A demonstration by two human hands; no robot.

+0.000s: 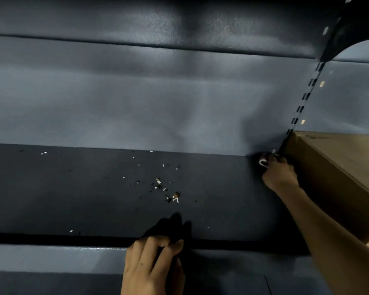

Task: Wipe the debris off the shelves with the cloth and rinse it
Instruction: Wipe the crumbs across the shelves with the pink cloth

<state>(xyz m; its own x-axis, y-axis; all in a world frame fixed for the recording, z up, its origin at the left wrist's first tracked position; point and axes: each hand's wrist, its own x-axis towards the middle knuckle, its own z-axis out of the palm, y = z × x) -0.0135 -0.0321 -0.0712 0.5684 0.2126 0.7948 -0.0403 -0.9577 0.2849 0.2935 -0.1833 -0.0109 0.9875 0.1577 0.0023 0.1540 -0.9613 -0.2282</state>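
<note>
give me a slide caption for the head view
Left hand grips a dark cloth near shelf debris.

Ahead of me stands a grey-blue panelled back wall [158,99], unevenly lit with dim patches. A slotted metal upright [305,99] runs down its right side. A brown cardboard box [337,167] sits at my right.
</note>
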